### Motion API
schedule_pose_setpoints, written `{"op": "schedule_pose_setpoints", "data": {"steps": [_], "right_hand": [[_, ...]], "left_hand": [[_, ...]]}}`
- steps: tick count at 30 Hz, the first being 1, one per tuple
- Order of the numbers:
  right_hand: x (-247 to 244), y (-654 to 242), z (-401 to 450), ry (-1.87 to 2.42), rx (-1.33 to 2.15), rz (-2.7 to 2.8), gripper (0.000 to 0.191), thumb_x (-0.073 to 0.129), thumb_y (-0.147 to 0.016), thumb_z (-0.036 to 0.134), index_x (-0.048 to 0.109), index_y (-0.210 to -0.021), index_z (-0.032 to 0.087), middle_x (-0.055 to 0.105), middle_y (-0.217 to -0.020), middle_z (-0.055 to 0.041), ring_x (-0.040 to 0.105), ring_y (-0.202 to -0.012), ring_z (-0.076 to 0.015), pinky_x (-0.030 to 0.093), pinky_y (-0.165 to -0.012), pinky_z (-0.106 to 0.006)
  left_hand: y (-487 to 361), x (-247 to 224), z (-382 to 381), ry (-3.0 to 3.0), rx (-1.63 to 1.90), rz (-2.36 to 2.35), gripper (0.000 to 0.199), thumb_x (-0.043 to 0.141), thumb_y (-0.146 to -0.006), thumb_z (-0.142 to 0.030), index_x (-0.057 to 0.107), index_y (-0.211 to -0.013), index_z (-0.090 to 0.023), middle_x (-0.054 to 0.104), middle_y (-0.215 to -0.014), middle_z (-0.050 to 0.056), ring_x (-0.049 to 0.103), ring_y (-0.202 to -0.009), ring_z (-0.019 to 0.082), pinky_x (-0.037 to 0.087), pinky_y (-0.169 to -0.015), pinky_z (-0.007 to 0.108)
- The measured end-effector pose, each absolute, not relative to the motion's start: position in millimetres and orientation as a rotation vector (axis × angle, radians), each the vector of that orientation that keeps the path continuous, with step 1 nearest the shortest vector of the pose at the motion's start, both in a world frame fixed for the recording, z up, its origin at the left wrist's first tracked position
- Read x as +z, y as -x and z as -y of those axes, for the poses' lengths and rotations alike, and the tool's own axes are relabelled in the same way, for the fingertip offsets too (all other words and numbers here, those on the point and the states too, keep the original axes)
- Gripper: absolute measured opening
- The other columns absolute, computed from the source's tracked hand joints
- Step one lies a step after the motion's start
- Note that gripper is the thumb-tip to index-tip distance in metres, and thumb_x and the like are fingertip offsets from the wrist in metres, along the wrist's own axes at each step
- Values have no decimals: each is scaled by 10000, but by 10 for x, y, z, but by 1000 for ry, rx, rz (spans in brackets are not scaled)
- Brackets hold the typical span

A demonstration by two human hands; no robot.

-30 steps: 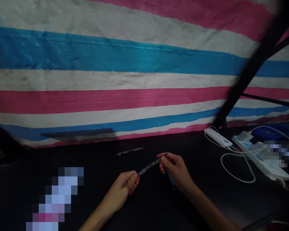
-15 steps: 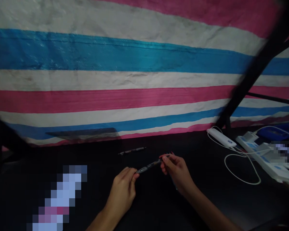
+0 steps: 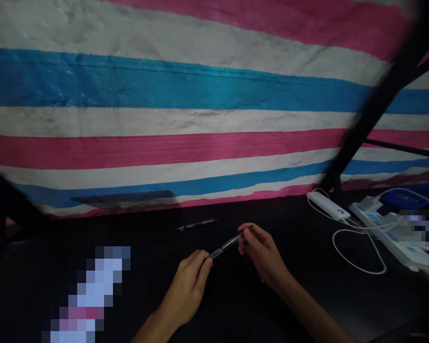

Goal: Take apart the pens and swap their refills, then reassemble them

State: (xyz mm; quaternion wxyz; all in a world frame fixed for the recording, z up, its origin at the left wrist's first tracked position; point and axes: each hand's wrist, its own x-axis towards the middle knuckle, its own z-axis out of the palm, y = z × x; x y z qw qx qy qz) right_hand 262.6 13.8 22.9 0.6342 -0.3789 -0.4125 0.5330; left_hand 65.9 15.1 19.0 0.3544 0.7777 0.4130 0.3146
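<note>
A slim pen [image 3: 226, 246] with a grey grip and a clear barrel is held at a slant between my two hands, above the black table [image 3: 214, 305]. The fingers of my left hand [image 3: 191, 283] pinch its lower left end. At the upper right end, the thumb and fingers of my right hand [image 3: 259, 247] are closed on the pen. Another dark pen [image 3: 196, 225] lies on the table just beyond my hands.
On the right are a white power strip [image 3: 396, 238], a white device [image 3: 328, 206] with looped cables and a blue object [image 3: 407, 196]. A pixelated patch covers the left. Behind hangs a striped sheet [image 3: 164, 147], with dark metal supports at both sides.
My left hand has shifted slightly to the right with its end of the pen. More of the clear barrel shows now, and the reddish thing at my right fingertips is no longer visible.
</note>
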Motion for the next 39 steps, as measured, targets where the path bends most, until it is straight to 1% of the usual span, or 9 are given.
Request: {"op": "schedule_pose_setpoints", "data": {"steps": [6, 11, 14, 16, 18, 22, 28, 34, 39], "right_hand": [[204, -2636, -150, 796, 1291, 914, 176, 601, -845, 339, 643, -914, 183, 523, -685, -5, 482, -608, -118, 387, -572, -256], [285, -2550, -177, 671, 1370, 846, 212, 606, -822, 380, 649, -838, 173, 581, -893, -68, 544, -844, -188, 434, -728, -313], [425, -2476, -215, 569, 1529, 751, 210, 580, -825, 392, 606, -821, 183, 586, -798, -45, 567, -795, -186, 431, -788, -346], [522, -2449, -260, 502, 1613, 663, 204, 532, -846, 385, 581, -816, 189, 512, -649, 9, 518, -622, -134, 439, -717, -312], [595, -2445, -320, 459, 1684, 590, 248, 485, -861, 412, 557, -785, 187, 426, -576, 42, 409, -492, -93, 401, -564, -249], [634, -2458, -455, 473, 1759, 516, 422, 408, -847, 541, 455, -625, 185, 276, -473, 76, 179, -382, -63, 186, -380, -202], [615, -2450, -543, 642, 1752, 439, 314, 408, -792, 343, 285, -538, 205, 152, -411, 97, 50, -360, -64, 44, -357, -218], [670, -2473, -544, 646, 1750, 470, 368, 379, -806, 467, 302, -557, 208, 180, -416, 97, 61, -370, -62, 65, -367, -214], [682, -2461, -548, 685, 1722, 479, 317, 382, -808, 366, 283, -549, 213, 163, -406, 99, 45, -368, -65, 49, -360, -217]], "left_hand": [[-644, 227, -207, -1794, 795, -1027, 346, 361, -930, -378, 497, -674, -189, 495, -650, -20, 475, -648, 141, 355, -603, 234], [-675, 224, -163, -1946, 699, -992, 321, 404, -912, -372, 507, -669, -190, 519, -659, -15, 493, -657, 144, 371, -631, 242], [-705, 220, -121, -2120, 682, -974, 205, 462, -888, -323, 559, -754, -201, 567, -730, -1, 530, -718, 156, 396, -692, 262], [-698, 212, -130, -2193, 711, -957, 119, 504, -865, -300, 587, -881, -216, 592, -784, 9, 552, -777, 169, 412, -737, 279], [-662, 199, -176, -2229, 768, -990, 152, 515, -860, -300, 585, -972, -223, 602, -791, 12, 564, -791, 175, 422, -756, 293], [-553, 172, -312, -2270, 856, -1154, 166, 464, -891, -314, 595, -908, -214, 609, -762, 17, 567, -750, 181, 431, -728, 307], [-480, 152, -395, -2323, 868, -1222, 207, 419, -907, -293, 592, -826, -212, 622, -773, 24, 575, -747, 191, 430, -700, 312], [-475, 130, -410, -2353, 825, -1233, 217, 410, -905, -281, 593, -814, -210, 615, -756, 28, 567, -747, 198, 429, -700, 332], [-466, 132, -429, -2344, 796, -1234, 214, 414, -901, -280, 596, -814, -210, 618, -753, 23, 569, -741, 195, 427, -695, 328]]}}
